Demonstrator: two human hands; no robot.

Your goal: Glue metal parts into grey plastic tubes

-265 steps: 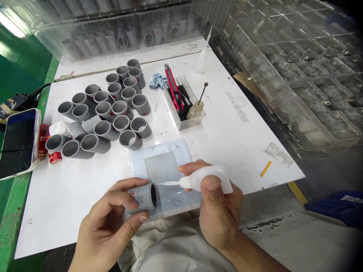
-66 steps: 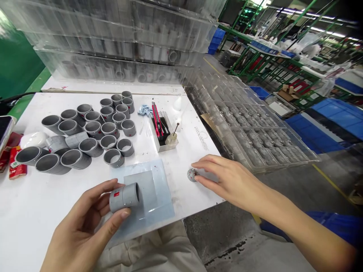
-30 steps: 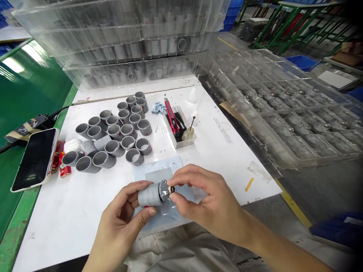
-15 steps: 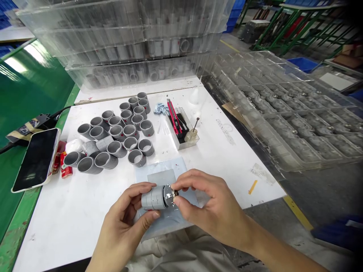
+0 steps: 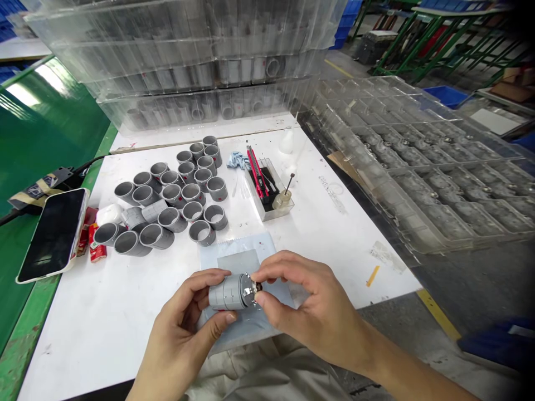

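A grey graduated sleeve (image 5: 225,293) lies on its side between my hands, above a light blue sheet (image 5: 267,245). My left hand (image 5: 192,312) is closed around its left end, thumb below and fingers above. At the sleeve's right end sits a metal part with a dark centre (image 5: 249,289), partly inside the sleeve. My right hand (image 5: 309,295) pinches this metal part between thumb and fingertips. How deep it reaches into the sleeve is hidden.
Several grey sleeves (image 5: 171,195) stand at the left of the white table. A small box (image 5: 276,211) holds a red utility knife (image 5: 257,172) and a jar with a stick. Stacked clear trays (image 5: 159,106) rise behind; parts trays (image 5: 451,195) lie right. A phone (image 5: 52,236) is left.
The metal part appears slightly closer to the sleeve. Both hands keep nearly the same place and grip.
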